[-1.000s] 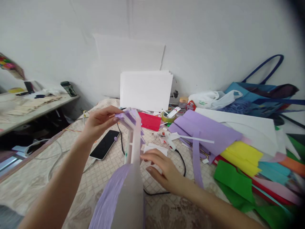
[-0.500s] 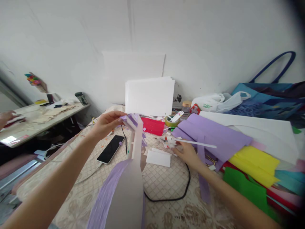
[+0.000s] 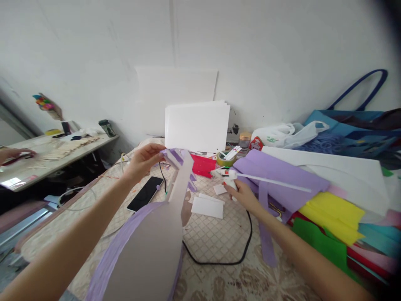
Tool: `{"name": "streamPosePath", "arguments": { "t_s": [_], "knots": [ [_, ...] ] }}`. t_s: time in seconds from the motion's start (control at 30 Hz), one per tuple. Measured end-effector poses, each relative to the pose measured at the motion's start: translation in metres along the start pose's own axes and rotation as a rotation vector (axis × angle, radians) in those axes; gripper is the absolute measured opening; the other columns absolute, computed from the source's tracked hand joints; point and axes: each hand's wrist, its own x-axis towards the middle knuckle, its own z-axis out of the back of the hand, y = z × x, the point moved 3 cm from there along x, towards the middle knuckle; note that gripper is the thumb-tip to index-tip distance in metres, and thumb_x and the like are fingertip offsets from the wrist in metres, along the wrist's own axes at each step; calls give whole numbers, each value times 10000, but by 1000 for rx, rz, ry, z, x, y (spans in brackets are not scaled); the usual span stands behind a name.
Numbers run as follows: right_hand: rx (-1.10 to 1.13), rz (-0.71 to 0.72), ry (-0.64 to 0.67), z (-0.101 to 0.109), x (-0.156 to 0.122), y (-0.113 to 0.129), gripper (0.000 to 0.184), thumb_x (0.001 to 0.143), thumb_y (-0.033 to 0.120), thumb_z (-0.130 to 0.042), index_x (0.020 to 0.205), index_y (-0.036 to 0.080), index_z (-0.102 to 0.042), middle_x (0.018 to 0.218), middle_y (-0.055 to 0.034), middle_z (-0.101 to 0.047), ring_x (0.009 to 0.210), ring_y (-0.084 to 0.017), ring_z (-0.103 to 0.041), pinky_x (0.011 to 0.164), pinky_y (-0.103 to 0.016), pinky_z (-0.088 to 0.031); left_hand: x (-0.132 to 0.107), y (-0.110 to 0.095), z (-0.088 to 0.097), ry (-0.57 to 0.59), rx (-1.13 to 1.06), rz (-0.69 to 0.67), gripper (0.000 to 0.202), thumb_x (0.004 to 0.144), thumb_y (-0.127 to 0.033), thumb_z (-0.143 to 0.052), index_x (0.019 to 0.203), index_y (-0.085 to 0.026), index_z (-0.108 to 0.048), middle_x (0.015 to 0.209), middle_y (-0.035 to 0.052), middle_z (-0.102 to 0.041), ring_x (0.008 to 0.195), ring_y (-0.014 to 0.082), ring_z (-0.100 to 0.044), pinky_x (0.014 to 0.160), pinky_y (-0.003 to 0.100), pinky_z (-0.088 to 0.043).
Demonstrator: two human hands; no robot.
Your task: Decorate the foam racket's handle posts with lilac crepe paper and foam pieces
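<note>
Above the table point(image 3: 219, 251), right hand point(image 3: 242, 195) has lifted its clamped glue gun point(image 3: 228, 175); left hand point(image 3: 144, 161) still pinches the model point(image 3: 178, 167).

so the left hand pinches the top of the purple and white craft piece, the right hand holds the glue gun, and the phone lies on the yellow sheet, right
Not quite: the phone lies on the patterned tablecloth, not on the yellow sheet. The head view shows it. The left hand does pinch the craft piece top, and the right hand holds the glue gun.

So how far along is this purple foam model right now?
Partly built: the purple foam model already has a lilac edge strip and a white neck. In hand: the left hand pinches its purple top, the right hand has its grip on the glue gun. Left: white pieces lie loose on the table.
</note>
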Motion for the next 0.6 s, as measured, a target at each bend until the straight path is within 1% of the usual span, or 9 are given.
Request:
{"name": "streamPosePath", "arguments": {
  "t_s": [0.07, 0.13, 0.2, 0.33, 0.47, 0.53, 0.6],
  "knots": [
    [78, -23, -16, 8, -6, 16, 443, 835, 636, -460, 811, 198, -524, 637, 19, -509, 511, -142, -494, 475, -276, -420, -7, -7, -1, -54, 134, -47, 277, 769, -312, -785, 994, -167, -713, 963, 73, -734, 889, 159, -696, 848, 288, -579],
    [150, -19, -18, 15, -13, 37, 465, 822, 662, -491, 812, 198, -525, 642, 24, -506, 501, -126, -491, 454, -259, -426, -13, -14, -4, -65, 257, -72, 294, 790, -309, -761, 1039, -164, -704, 1024, 91, -720, 976, 186, -676, 894, 316, -563],
    [273, 10, 18, 19, -18, 60, 442, 816, 630, -559, 751, 194, -528, 605, 30, -491, 493, -112, -461, 440, -241, -393, -17, -18, -6, -74, 333, -108, 282, 833, -325, -711, 1072, -177, -692, 1038, 84, -698, 1004, 186, -657, 896, 318, -556],
    [295, 134, 90, 18, -20, 100, 361, 848, 527, -582, 718, 195, -530, 590, 32, -485, 523, -106, -429, 462, -234, -335, -21, -23, -9, -75, 427, -189, 263, 869, -311, -655, 1109, -209, -687, 1068, 79, -666, 1020, 187, -639, 879, 322, -561],
    [281, 200, 106, 8, -11, 121, 351, 856, 494, -565, 674, 200, -507, 585, 32, -482, 540, -109, -427, 492, -246, -317, -22, -26, -12, -41, 486, -233, 266, 891, -283, -619, 1144, -240, -690, 1137, 86, -642, 1063, 196, -625, 862, 308, -564],
    [288, 206, 109, 3, -5, 127, 362, 861, 494, -559, 657, 203, -492, 568, 36, -473, 524, -107, -420, 489, -249, -303, -23, -27, -13, -26, 489, -233, 284, 899, -271, -607, 1173, -256, -679, 1156, 82, -628, 1045, 189, -628, 853, 303, -568],
    [310, 209, 114, -1, 0, 131, 347, 870, 488, -555, 679, 203, -502, 572, 39, -481, 517, -106, -424, 491, -251, -303, -24, -27, -14, -19, 478, -228, 298, 899, -262, -608, 1189, -266, -673, 1170, 77, -616, 1017, 182, -636, 839, 298, -574]
  ]
}}
